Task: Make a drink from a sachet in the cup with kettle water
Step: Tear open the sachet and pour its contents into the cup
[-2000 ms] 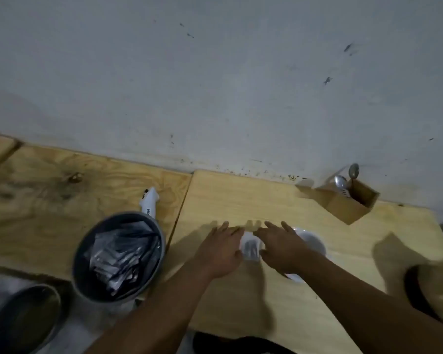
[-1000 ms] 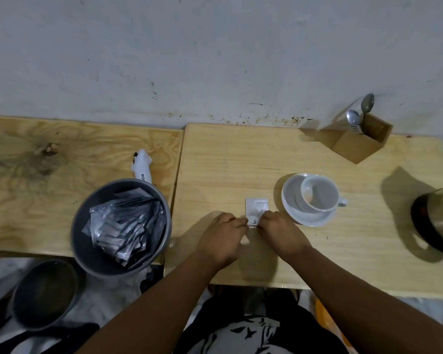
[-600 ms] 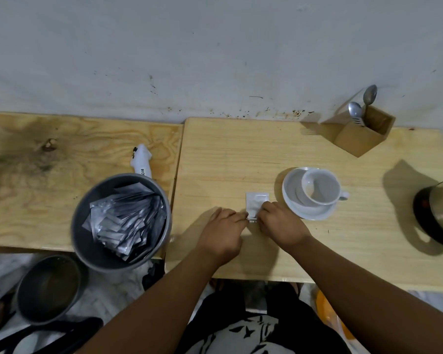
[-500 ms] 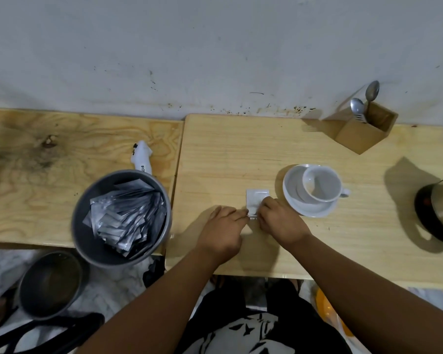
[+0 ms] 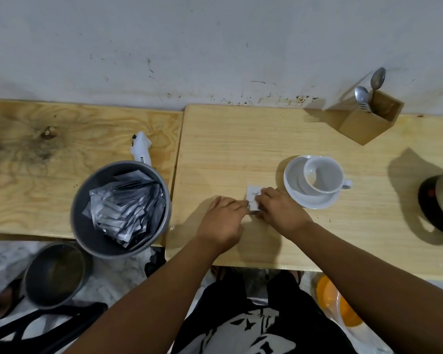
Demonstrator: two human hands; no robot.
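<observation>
A small white sachet (image 5: 252, 198) is pinched between both hands just above the light wooden table (image 5: 241, 149). My left hand (image 5: 224, 221) grips its left edge and my right hand (image 5: 279, 210) covers its right side and top corner. An empty white cup (image 5: 322, 178) sits tilted on a white saucer (image 5: 317, 201) just right of my right hand. The kettle (image 5: 442, 200), dark with a metal body, stands at the table's right edge, partly cut off.
A grey bucket (image 5: 87, 226) full of silver sachets stands left of the hands, at the gap between tables. A white device (image 5: 141, 149) lies behind it. A wooden box (image 5: 368, 123) with spoons is at the back right. A dark pot (image 5: 54, 274) sits on the floor.
The view has tilted down, so cup and kettle came into sight. My right hand has slid further over the sachet's top; both hands stay pinched on it.
</observation>
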